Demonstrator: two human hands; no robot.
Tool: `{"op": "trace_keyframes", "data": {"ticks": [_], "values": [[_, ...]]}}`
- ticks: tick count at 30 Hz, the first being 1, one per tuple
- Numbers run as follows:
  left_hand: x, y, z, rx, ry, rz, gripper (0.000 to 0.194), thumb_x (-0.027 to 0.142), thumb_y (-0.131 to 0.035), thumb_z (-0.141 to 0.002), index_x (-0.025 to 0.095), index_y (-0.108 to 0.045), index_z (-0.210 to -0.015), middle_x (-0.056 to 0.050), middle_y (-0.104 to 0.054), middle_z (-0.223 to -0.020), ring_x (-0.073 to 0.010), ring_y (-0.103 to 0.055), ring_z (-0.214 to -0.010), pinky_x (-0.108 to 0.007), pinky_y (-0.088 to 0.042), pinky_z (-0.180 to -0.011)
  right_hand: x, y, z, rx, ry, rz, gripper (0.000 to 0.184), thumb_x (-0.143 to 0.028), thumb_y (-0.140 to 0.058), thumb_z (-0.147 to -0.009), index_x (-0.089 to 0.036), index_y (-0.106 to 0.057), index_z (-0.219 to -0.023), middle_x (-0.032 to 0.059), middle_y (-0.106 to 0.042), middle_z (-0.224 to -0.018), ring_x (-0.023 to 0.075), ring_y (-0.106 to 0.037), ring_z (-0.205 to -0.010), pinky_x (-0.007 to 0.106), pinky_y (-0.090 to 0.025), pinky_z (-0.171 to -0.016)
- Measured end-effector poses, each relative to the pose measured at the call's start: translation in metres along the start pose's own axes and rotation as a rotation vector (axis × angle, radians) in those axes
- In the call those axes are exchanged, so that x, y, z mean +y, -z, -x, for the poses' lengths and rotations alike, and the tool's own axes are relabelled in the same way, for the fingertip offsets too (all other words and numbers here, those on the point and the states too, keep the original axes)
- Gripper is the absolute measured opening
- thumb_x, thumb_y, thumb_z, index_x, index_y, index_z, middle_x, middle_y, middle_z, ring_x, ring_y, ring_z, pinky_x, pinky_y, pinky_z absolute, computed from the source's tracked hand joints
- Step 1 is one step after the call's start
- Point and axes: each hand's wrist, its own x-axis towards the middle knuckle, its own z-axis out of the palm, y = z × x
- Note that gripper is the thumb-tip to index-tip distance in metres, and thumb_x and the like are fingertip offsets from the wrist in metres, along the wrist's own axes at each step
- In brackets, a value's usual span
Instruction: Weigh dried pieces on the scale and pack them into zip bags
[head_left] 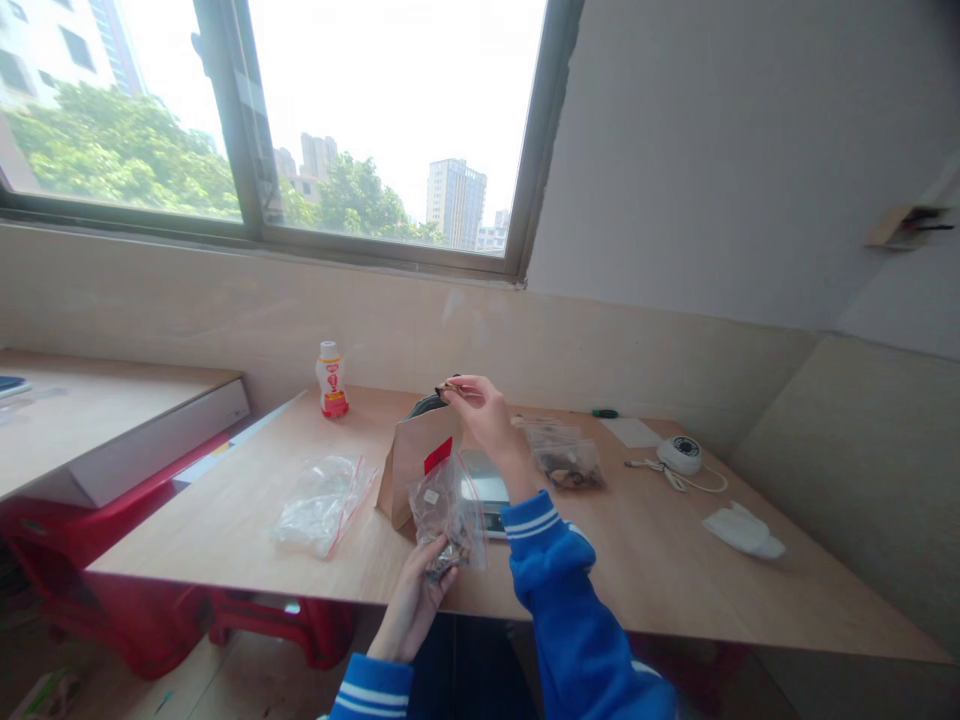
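Note:
My left hand [421, 592] is closed around the lower part of a clear zip bag [442, 510] with small dark and brown pieces inside. My right hand [484, 415] is raised above the table and pinches a small brown and dark piece [452, 388], too small to name. Just behind the zip bag stands an upright brown paper bag [420, 450] with a red label and something dark at its open top. Partly hidden by my right forearm, a flat scale-like device [486, 485] with a silvery top lies beside the paper bag.
Empty clear zip bags [319, 505] lie on the left. A filled zip bag [566, 460] lies to the right. Beyond are a red and white bottle [331, 380], a white dome camera [680, 455] with cable, a crumpled white tissue [744, 530] and a green-handled tool [604, 413].

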Motion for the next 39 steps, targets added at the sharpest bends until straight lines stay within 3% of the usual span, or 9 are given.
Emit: {"op": "trace_keyframes", "data": {"ticks": [4, 9, 13, 16, 18, 24, 29, 32, 39], "values": [[0.004, 0.000, 0.000, 0.019, 0.006, -0.024, 0.015, 0.007, -0.061, -0.079, 0.014, -0.067, -0.091, -0.005, -0.071, -0.089, -0.0096, -0.065, -0.068, -0.017, -0.053, -0.055, 0.007, -0.006, 0.001, -0.163, 0.079, 0.210, 0.020, -0.034, -0.061, -0.083, -0.020, -0.068, -0.095, 0.0051, -0.070, -0.098, 0.0170, -0.064, -0.090, 0.030, -0.050, -0.083], [0.003, -0.007, 0.003, 0.047, 0.034, -0.023, 0.014, 0.007, -0.059, -0.081, 0.012, -0.067, -0.090, -0.005, -0.070, -0.084, -0.0100, -0.064, -0.065, -0.018, -0.053, -0.053, 0.002, 0.002, 0.014, -0.316, 0.222, 0.465, 0.026, -0.031, -0.044, -0.094, -0.025, -0.069, -0.101, 0.0034, -0.071, -0.102, 0.0178, -0.060, -0.100, 0.035, -0.040, -0.095], [0.001, -0.006, 0.002, 0.021, 0.034, 0.005, 0.015, 0.009, -0.060, -0.079, 0.014, -0.066, -0.092, -0.005, -0.070, -0.089, -0.0103, -0.065, -0.067, -0.019, -0.053, -0.056, -0.006, 0.006, 0.021, -0.239, 0.255, 0.468, 0.028, -0.029, -0.042, -0.094, -0.024, -0.068, -0.102, 0.0044, -0.068, -0.105, 0.0181, -0.056, -0.105, 0.034, -0.038, -0.096], [0.001, 0.001, 0.000, -0.040, 0.022, 0.008, 0.018, 0.011, -0.063, -0.078, 0.015, -0.065, -0.095, -0.005, -0.070, -0.098, -0.0115, -0.066, -0.074, -0.021, -0.054, -0.063, -0.010, 0.017, 0.034, -0.080, 0.166, 0.341, 0.027, -0.024, -0.040, -0.092, -0.021, -0.065, -0.101, 0.0047, -0.068, -0.101, 0.0174, -0.059, -0.099, 0.031, -0.043, -0.090], [0.001, 0.006, -0.001, -0.107, 0.014, -0.014, 0.023, 0.012, -0.065, -0.076, 0.016, -0.064, -0.099, -0.006, -0.069, -0.102, -0.0124, -0.066, -0.077, -0.022, -0.054, -0.068, -0.009, 0.029, 0.047, -0.042, 0.047, 0.256, 0.024, -0.019, -0.042, -0.087, -0.019, -0.065, -0.093, 0.0036, -0.068, -0.091, 0.0163, -0.061, -0.086, 0.029, -0.046, -0.080], [0.000, 0.004, 0.001, -0.226, -0.047, -0.081, 0.044, 0.016, -0.070, -0.072, 0.024, -0.061, -0.114, -0.005, -0.065, -0.118, -0.0163, -0.064, -0.097, -0.023, -0.051, -0.078, 0.005, 0.059, 0.097, -0.352, -0.317, 0.247, 0.020, -0.015, -0.046, -0.079, -0.020, -0.065, -0.076, -0.0020, -0.063, -0.069, 0.0125, -0.056, -0.062, 0.023, -0.045, -0.059], [-0.003, 0.002, -0.003, -0.233, -0.134, -0.098, 0.043, 0.020, -0.075, -0.069, 0.024, -0.064, -0.111, -0.005, -0.064, -0.118, -0.0186, -0.061, -0.105, -0.026, -0.049, -0.086, 0.017, 0.058, 0.119, -0.422, -0.330, 0.237, 0.013, -0.025, -0.058, -0.080, -0.021, -0.067, -0.088, 0.0010, -0.064, -0.087, 0.0149, -0.057, -0.073, 0.027, -0.047, -0.068], [-0.002, 0.003, -0.003, -0.232, -0.169, -0.128, 0.045, 0.022, -0.076, -0.069, 0.023, -0.063, -0.112, -0.005, -0.066, -0.112, -0.0194, -0.063, -0.100, -0.028, -0.049, -0.086, 0.022, 0.058, 0.122, -0.444, -0.359, 0.223, 0.021, -0.028, -0.068, -0.074, -0.024, -0.067, -0.095, 0.0014, -0.060, -0.094, 0.0163, -0.056, -0.078, 0.029, -0.048, -0.069], [0.005, -0.004, 0.004, -0.188, -0.251, -0.209, 0.045, 0.029, -0.077, -0.066, 0.020, -0.062, -0.108, -0.006, -0.066, -0.107, -0.0191, -0.066, -0.086, -0.029, -0.053, -0.073, 0.024, 0.062, 0.129, -0.488, -0.480, 0.154, 0.022, -0.037, -0.072, -0.071, -0.020, -0.069, -0.084, 0.0019, -0.055, -0.094, 0.0154, -0.058, -0.076, 0.028, -0.049, -0.066]]}}
